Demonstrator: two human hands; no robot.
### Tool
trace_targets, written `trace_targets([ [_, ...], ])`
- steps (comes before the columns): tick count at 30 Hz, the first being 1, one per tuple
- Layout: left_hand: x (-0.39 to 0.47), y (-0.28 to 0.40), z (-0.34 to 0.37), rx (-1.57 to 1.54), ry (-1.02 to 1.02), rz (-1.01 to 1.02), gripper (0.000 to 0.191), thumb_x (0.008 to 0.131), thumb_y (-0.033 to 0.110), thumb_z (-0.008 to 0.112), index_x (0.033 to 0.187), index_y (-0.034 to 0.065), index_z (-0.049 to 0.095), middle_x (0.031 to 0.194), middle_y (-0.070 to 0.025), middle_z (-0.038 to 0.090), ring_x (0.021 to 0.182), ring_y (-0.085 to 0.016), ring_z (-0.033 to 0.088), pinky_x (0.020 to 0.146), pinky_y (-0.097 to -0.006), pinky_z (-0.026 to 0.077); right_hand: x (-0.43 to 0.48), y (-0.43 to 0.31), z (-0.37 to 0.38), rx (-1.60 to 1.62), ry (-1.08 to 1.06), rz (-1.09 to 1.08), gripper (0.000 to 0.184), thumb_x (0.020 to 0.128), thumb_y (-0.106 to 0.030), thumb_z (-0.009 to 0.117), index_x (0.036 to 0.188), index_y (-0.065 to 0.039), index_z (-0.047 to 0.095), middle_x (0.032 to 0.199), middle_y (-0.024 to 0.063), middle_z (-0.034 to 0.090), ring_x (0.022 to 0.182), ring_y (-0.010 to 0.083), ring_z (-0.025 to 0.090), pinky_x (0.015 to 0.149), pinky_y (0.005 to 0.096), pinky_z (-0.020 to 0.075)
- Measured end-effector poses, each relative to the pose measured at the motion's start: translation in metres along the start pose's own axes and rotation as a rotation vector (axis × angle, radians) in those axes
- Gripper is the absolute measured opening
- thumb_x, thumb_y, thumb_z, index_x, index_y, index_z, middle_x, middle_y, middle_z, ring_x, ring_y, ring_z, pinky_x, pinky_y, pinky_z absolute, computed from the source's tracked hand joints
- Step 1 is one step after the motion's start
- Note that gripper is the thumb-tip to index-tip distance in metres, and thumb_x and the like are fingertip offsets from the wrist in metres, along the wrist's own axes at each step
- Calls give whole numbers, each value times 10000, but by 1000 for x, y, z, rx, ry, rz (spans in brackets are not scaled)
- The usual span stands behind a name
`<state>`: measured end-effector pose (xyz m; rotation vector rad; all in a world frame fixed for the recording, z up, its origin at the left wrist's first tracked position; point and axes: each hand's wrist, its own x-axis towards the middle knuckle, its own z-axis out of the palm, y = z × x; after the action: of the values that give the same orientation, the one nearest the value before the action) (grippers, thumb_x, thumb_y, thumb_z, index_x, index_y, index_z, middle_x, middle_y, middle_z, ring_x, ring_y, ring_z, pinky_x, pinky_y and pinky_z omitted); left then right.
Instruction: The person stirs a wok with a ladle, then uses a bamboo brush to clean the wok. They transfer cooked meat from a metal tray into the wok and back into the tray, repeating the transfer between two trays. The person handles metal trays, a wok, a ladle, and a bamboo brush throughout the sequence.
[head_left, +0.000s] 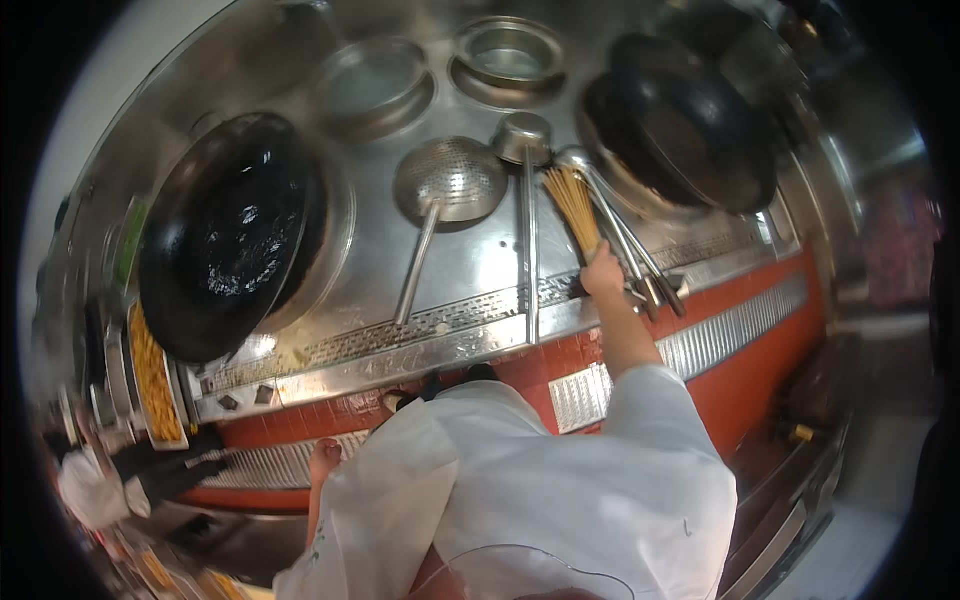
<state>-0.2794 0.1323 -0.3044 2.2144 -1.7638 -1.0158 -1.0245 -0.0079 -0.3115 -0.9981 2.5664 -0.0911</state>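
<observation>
My right hand (602, 271) grips the bound end of a bamboo wok brush (574, 199), its bristles fanned out over the steel range top. Just right of the brush lie long-handled ladles (626, 236), with one rounded metal bowl beyond the bristles. To the left rest an upturned long-handled metal dipper (523, 135) and a perforated skimmer (452, 180), its handle towards me. Low on the left, my left hand (325, 457) hangs beside my white coat, away from the range. Its fingers look curled, but whether they are closed is too small to tell.
A black wok (232, 232) tilts on the left burner, another wok (690, 127) on the right. Two round metal pots (510, 52) sit at the back. A slotted drain (450, 315) runs along the front. A tray of yellow food (154, 382) and another person (94, 484) are left.
</observation>
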Motion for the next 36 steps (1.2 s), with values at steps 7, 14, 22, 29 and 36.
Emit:
trace_targets([
  [7, -44, -41, 9, 98, -120, -516, 248, 827, 276, 644, 971, 77, 681, 959, -178, 705, 935, -350, 674, 818, -420, 527, -62, -17, -57, 1111, -427, 107, 394, 848, -227, 692, 1189, -89, 551, 850, 61, 588, 691, 196, 601, 554, 321, 517],
  [14, -27, -95, 16, -199, -54, -561, 302, 824, 299, 638, 1020, 75, 689, 1025, -188, 697, 993, -351, 657, 888, -425, 505, -183, -131, -111, 1438, -345, -108, 580, 812, -34, 663, 1328, -118, 412, 978, 86, 574, 826, 235, 606, 709, 387, 549],
  [22, -9, -208, -25, -237, 48, -553, 299, 837, 289, 615, 1015, 64, 698, 988, -189, 702, 952, -366, 657, 867, -423, 506, -259, -417, -137, 415, -122, -1039, 851, 740, -35, 664, 1509, -133, 312, 1084, 182, 636, 899, 288, 658, 801, 350, 535],
  [29, -29, -302, -67, -507, 331, -689, 303, 821, 269, 606, 996, 35, 686, 1005, -208, 694, 950, -362, 664, 846, -425, 514, -331, -572, -73, -1181, -172, -1119, 651, 793, -216, 616, 1390, -50, 416, 1078, 252, 664, 1045, 405, 631, 915, 469, 505],
  [36, -126, -312, -7, -516, 276, -964, 329, 821, 267, 606, 1006, 4, 672, 994, -212, 693, 954, -356, 667, 848, -426, 514, -360, -733, 27, -725, -83, -1272, 596, 796, -167, 571, 1362, -55, 424, 1159, 245, 635, 1047, 412, 628, 901, 467, 516],
])
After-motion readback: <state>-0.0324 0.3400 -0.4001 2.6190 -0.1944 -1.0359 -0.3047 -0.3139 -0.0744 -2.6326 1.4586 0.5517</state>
